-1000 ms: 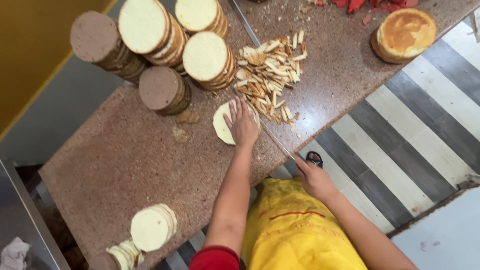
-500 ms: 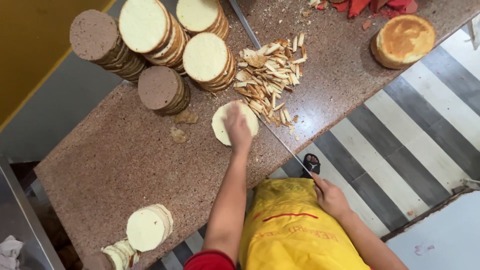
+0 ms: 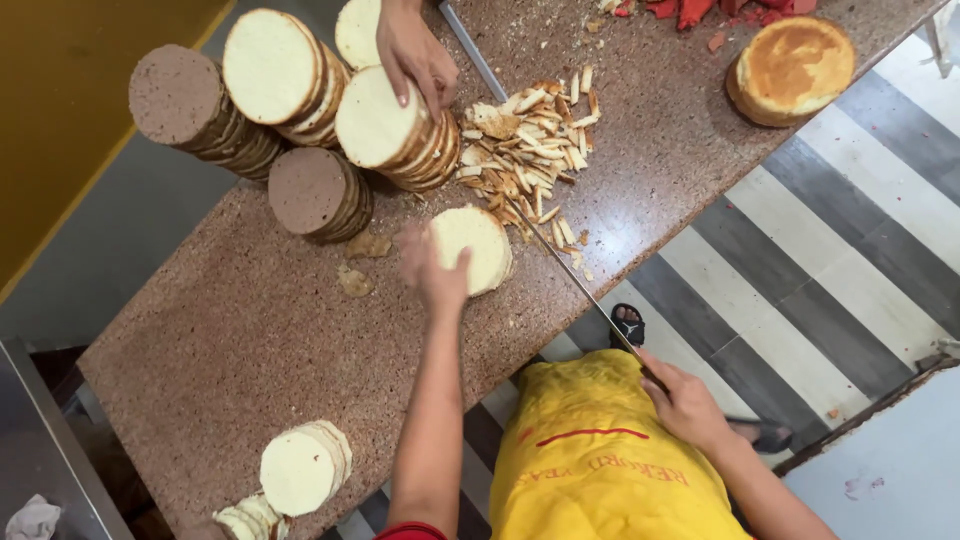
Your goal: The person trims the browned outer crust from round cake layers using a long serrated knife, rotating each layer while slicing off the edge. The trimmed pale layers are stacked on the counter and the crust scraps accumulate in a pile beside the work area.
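Speckling brown granite counter (image 3: 230, 330) above striped floor (image 3: 800, 250); left grip (image 3: 435, 270) flat on cake round (image 3: 480, 245), right grip (image 3: 685, 400) around knife (image 3: 570, 270).

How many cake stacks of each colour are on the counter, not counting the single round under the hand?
Pale-topped stacks: 4
Brown-topped stacks: 2
Golden whole cake: 1
Total: 7

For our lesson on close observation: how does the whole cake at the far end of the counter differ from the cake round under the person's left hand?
The whole cake is thick with a browned top; the cake round is a thin, pale slice. The whole cake stands untouched; the left hand presses the cake round beside a long knife. Both are round and lie on the speckled counter.
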